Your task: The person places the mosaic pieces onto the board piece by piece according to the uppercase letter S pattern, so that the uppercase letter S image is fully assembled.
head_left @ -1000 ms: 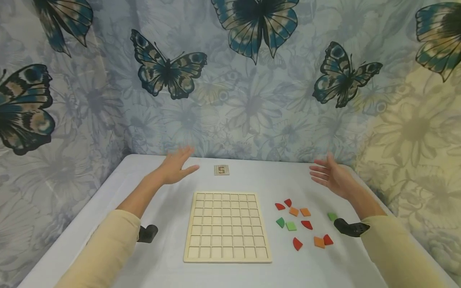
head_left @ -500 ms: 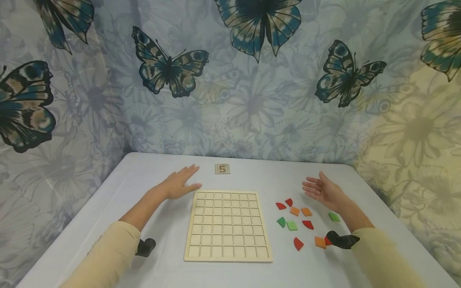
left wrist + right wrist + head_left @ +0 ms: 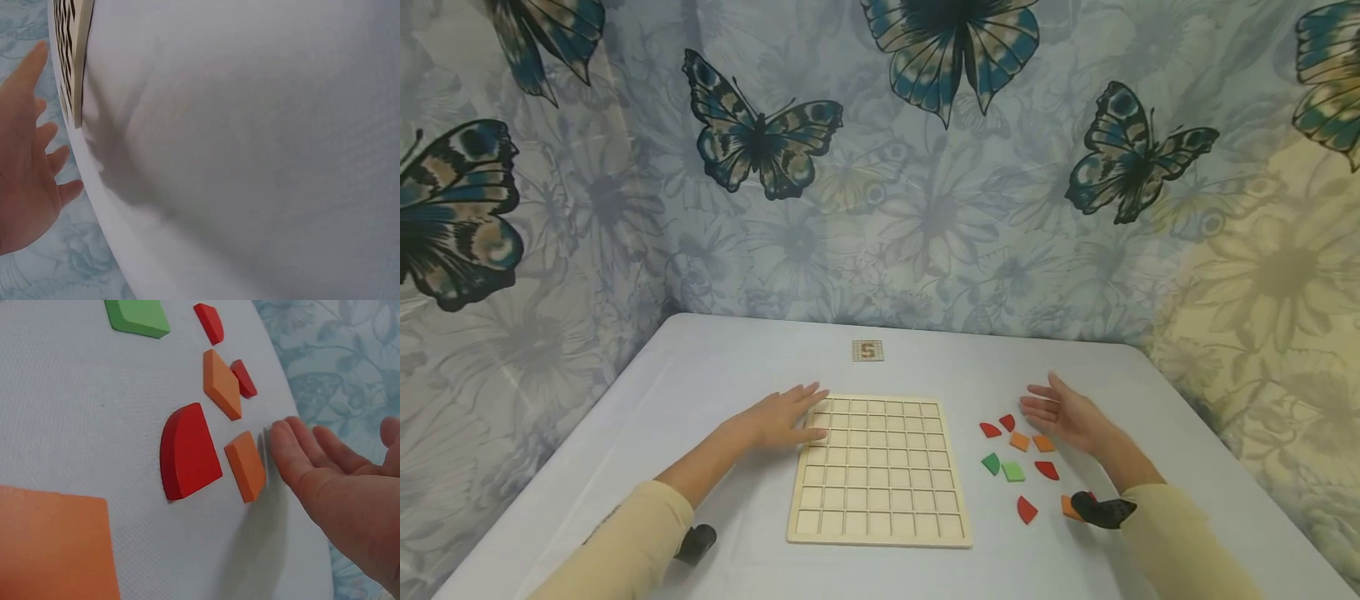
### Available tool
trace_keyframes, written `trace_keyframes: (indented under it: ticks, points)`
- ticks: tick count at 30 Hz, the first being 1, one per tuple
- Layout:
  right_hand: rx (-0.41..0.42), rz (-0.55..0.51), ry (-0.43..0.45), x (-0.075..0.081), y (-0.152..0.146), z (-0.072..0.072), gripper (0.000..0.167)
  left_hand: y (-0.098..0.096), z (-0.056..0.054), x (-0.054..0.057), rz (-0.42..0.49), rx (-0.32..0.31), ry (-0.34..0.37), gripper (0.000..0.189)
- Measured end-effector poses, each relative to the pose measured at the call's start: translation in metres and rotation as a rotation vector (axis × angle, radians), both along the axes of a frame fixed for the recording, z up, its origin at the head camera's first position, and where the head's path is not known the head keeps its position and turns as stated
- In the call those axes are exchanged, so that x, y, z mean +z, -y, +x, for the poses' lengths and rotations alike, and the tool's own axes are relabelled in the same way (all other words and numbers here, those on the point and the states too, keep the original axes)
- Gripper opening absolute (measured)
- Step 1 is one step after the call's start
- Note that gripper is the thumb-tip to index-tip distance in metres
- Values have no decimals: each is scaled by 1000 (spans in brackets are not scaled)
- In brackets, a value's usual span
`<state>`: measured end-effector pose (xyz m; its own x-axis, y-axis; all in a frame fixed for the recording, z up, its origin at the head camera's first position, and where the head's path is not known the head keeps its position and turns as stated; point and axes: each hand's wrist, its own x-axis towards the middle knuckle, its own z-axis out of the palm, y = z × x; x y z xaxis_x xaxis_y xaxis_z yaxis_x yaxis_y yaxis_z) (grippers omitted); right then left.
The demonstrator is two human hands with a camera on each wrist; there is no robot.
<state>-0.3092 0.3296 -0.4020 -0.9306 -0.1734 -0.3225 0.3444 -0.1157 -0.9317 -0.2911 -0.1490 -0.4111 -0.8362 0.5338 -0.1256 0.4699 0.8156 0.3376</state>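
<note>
Under soft, muted light, blurred shadows (image 3: 128, 181) spread over the white table (image 3: 300, 112).

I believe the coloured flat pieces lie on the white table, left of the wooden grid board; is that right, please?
Not quite: the coloured flat pieces lie on the white table, right of the wooden grid board, as the head view shows.

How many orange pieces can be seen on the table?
3: in the head view, a left orange piece, a right orange piece beside it, and a nearer orange piece partly behind the black wrist device. The right arm may hide others.
</note>
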Motion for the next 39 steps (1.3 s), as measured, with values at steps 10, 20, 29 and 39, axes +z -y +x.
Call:
trace_keyframes:
  ticks: [10, 20, 29, 39]
  points:
    - [85, 244, -65, -8, 10, 2, 71, 1, 8, -8, -41, -15, 29, 79]
    - [158, 488, -157, -15, 13, 2, 61, 2, 12, -11, -51, -43, 6, 81]
    - [141, 704, -221, -23, 20, 4, 56, 4, 13, -13, -62, -42, -17, 82]
    - [59, 780, -291, -23, 32, 9, 50, 5, 15, -10, -69, -43, -26, 80]
